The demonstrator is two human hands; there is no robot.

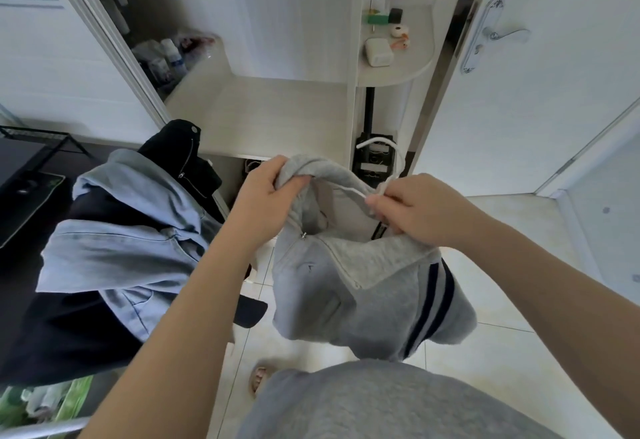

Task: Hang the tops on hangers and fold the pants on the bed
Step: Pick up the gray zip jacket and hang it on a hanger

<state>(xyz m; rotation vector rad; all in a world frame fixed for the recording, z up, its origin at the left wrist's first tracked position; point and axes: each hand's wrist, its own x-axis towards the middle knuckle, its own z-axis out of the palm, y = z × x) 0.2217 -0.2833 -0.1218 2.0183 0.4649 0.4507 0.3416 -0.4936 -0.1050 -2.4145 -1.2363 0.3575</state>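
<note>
I am holding the grey hoodie [363, 286] up in the air in front of the wardrobe shelf [277, 109], above the tiled floor [502, 352]. My left hand [266, 192] is gripping a bunched fold at its neck. My right hand [419, 210] is pinching the opposite side together with a white loop [381, 142]; I cannot tell whether it is a hanger or a cord. A light blue shirt [131, 230] is lying heaped with black pants [183, 154] at my left.
</note>
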